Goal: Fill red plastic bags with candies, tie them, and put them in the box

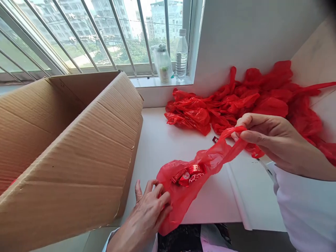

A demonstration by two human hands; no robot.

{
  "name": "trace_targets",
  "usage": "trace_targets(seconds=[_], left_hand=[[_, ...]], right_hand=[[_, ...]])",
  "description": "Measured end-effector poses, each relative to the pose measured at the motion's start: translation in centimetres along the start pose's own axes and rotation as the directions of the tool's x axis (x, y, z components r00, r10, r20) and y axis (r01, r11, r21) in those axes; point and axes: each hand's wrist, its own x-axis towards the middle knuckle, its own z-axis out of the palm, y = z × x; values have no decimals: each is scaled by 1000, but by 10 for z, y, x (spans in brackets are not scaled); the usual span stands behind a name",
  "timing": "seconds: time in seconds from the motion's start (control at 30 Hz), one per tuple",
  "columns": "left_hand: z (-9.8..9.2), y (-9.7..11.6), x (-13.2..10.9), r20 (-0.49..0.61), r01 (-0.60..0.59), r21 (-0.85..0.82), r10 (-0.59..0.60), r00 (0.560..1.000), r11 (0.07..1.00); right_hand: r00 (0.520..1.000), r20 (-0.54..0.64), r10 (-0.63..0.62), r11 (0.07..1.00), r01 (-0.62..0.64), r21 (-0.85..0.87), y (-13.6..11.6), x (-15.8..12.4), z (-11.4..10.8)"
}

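Observation:
A red plastic bag (183, 206) stretches slantwise between my two hands above the white table. Several small red-wrapped candies (190, 175) show through its thin film, bunched near the middle. My right hand (273, 140) pinches the bag's twisted upper end between thumb and fingers. At the bag's lower left side is my left hand (149, 210), its bent fingers touching the film and its thumb standing apart from them. Whether the left fingertips grip any film is hard to see.
A large open cardboard box (99, 157) stands on the left. Crumpled red plastic bags (236, 98) are heaped along the wall at the back right. A water bottle (181, 56) and a bagged jar (163, 64) stand on the windowsill. One small dark-red wrapped piece (215, 139) lies on the table (157, 140).

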Motion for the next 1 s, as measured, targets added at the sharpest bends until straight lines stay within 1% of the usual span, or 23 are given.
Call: trace_targets(seconds=[0.07,0.13,0.2,0.23,0.3,0.4,0.47,0.53,0.6,0.63,0.7,0.77,0.83,0.9,0.97,1.0], left_hand=[[-15,2,1,30,-12,41,11,999,999],[-27,3,4,63,9,82,-14,998,997],[-31,1,7,64,54,136,-63,996,989],[-30,0,7,64,80,177,-93,994,981],[-22,-2,8,56,144,278,-166,985,950],[-10,-1,11,60,226,391,-270,961,892],[-8,1,14,68,236,423,-290,955,875],[-10,3,16,65,230,428,-283,957,874],[-15,2,17,29,235,365,-263,964,901],[-18,1,16,-15,233,295,-239,971,927],[-25,-1,15,-147,192,89,-178,973,977],[-33,-1,16,-296,122,-109,-149,943,987],[-41,3,18,-388,62,-229,-149,910,972],[-49,10,24,-423,29,-307,-164,891,951],[-59,17,29,-375,47,-435,-228,899,899],[-64,20,31,-327,70,-534,-283,902,842]], right_hand=[[999,-42,21,999,-19,35,3,2,-1],[992,-125,17,998,-8,69,5,3,-1],[980,-200,-4,995,24,98,6,2,-1],[975,-221,-10,994,35,107,7,1,-1],[974,-228,-11,993,38,113,8,-2,-2],[973,-230,-22,996,40,74,11,-6,-4],[969,-243,-45,998,55,33,13,-8,-5],[969,-241,-50,998,54,12,13,-9,-6],[971,-238,-34,999,42,30,13,-9,-6],[971,-238,-23,998,35,47,13,-8,-5],[969,-249,-7,996,30,88,13,-6,-4],[969,-246,12,991,21,133,11,-3,-1],[973,-228,26,986,13,168,9,0,2],[976,-218,23,984,16,177,6,4,5],[972,-236,-2,981,47,188,1,8,8],[965,-261,-22,975,78,208,-2,10,9]])
